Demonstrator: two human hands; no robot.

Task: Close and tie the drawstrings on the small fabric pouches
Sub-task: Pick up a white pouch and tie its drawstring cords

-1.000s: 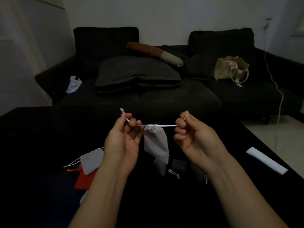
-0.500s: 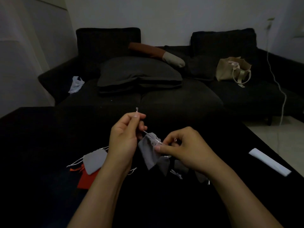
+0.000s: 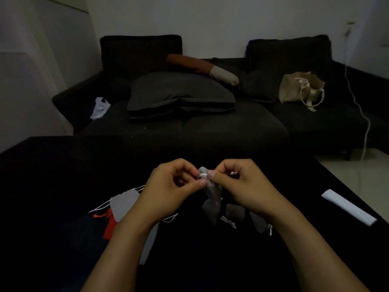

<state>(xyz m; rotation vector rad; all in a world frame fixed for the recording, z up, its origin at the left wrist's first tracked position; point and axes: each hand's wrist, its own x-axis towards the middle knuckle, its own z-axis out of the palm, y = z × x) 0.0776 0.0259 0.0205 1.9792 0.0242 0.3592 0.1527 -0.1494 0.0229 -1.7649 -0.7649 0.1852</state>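
1. Left hand [image 3: 168,187]: fingers curled, thumb tip pinching gathered neck of grey pouch [image 3: 211,199].
2. Right hand [image 3: 242,184]: fingers curled, pinching same neck and white drawstring [image 3: 202,175].
3. Pouch body hanging below both sets of fingers, above dark worktop [image 3: 52,186].
4. Further grey pouches [image 3: 124,204] lying left of and below fingers.

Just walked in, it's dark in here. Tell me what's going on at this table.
A person is working on a small grey fabric pouch, held up over the black table. The left hand and right hand both pinch at its gathered neck, where the white drawstring is wrapped. Another flat grey pouch and an orange-red pouch lie on the table to the left.
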